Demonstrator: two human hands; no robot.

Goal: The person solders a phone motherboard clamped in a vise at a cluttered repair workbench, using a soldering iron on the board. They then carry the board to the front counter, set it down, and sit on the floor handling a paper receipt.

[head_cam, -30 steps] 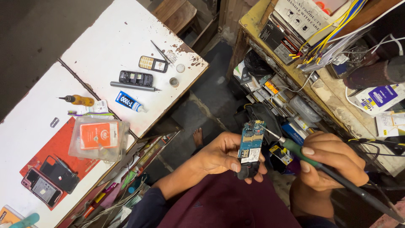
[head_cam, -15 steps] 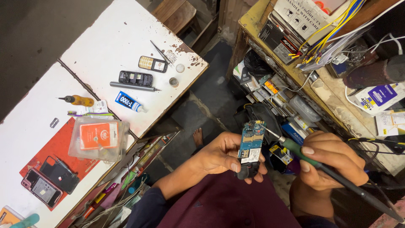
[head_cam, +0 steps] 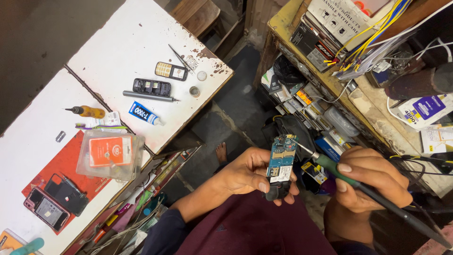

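Above the lap, left hand [head_cam: 245,174] gripped an upright phone circuit board [head_cam: 281,163]; right hand [head_cam: 368,177] was closed on a soldering iron [head_cam: 377,193], tip apparently touching the board's top.

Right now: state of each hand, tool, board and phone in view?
left hand: gripping the circuit board
blue phone circuit board: bare, upright, held off the table
right hand: gripping the iron
green-handled soldering iron: tip at the board's upper edge
black phone body: back off, on white table
pink-cased phone: flat on red mat
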